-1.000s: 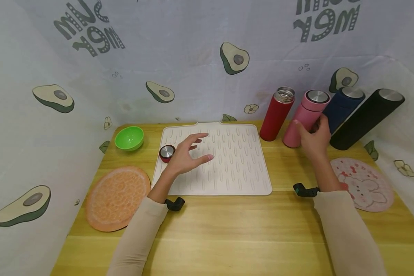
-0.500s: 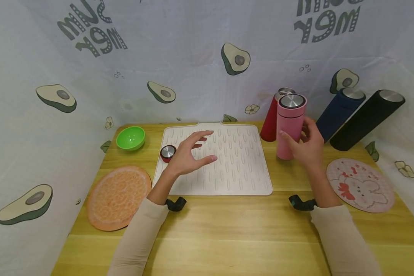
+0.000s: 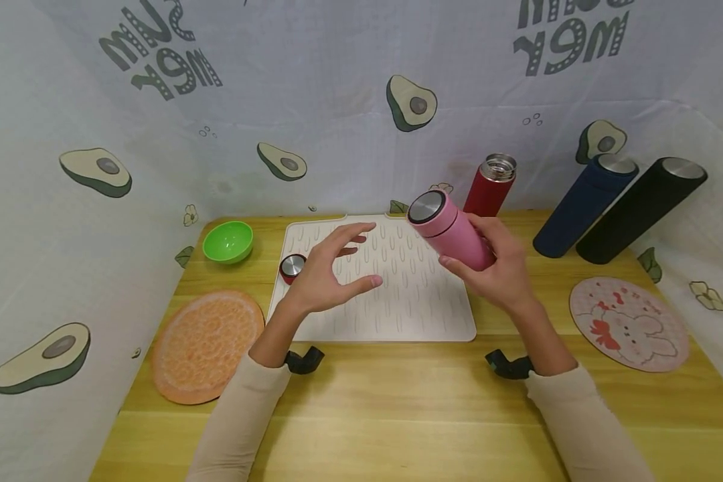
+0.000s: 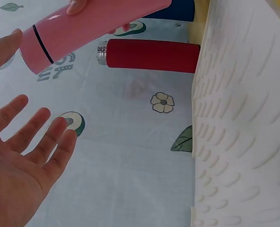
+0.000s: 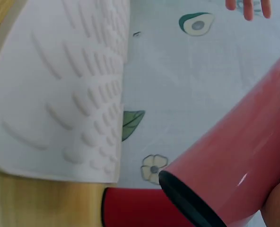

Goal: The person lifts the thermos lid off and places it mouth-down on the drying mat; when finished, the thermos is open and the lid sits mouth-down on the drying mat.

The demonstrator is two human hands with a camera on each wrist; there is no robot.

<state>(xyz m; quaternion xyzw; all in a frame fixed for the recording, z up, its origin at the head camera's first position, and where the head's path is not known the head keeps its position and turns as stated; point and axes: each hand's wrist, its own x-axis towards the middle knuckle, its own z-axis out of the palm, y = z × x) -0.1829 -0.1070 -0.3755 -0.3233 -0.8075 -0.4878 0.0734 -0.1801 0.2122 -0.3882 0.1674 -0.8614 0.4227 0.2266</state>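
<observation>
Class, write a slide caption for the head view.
The right hand holds a tilted pink flask, its lid toward the left hand.

The head view looks forward and down from above the near side of the table [image 3: 397, 408], taking in its left and right edges and the cloth [image 3: 313, 73] past its far edge. The wrist views sit lower and much nearer, facing across the mat [image 3: 410, 301] toward that far edge, each rolled sideways: up lies leftward in the left wrist view, rightward in the right one. All three share the mat, the red bottle [image 4: 152, 56] and the pink bottle [image 5: 237, 158].
</observation>
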